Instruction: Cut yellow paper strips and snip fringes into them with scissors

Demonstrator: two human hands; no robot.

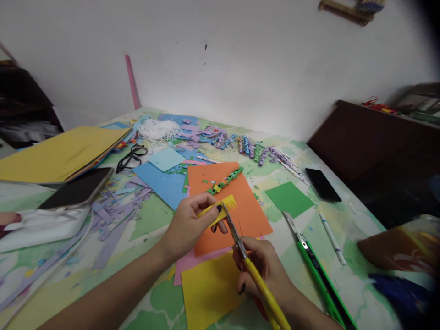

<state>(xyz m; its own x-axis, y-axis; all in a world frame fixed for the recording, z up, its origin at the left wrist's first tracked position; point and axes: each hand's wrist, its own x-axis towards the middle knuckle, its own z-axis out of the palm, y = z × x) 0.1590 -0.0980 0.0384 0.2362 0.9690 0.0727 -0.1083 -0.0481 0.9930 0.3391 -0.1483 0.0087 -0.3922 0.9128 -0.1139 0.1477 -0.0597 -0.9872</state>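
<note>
Between the thumb and fingers of my left hand (pixel 194 217) is a narrow yellow paper strip (pixel 229 201), with several fine cuts along its far end. My right hand (pixel 263 266) is closed round yellow-handled scissors (pixel 240 245), whose blades meet the strip's edge beside my left thumb. Both hands are above an orange paper sheet (pixel 252 206). A decorated green paper roll (pixel 225 181) with a small yellow flower lies on that sheet, just beyond the strip. Under my right hand lies a yellow paper square (pixel 206 291), partly over pink paper (pixel 184 263).
A green box cutter (pixel 314 266) with its blade out lies at the right, near a green paper square (pixel 289 198) and a phone (pixel 322 184). Paper scraps, black glasses (pixel 132 157) and another phone (pixel 77 188) are on the left. Curled paper pieces (pixel 245 145) line the back.
</note>
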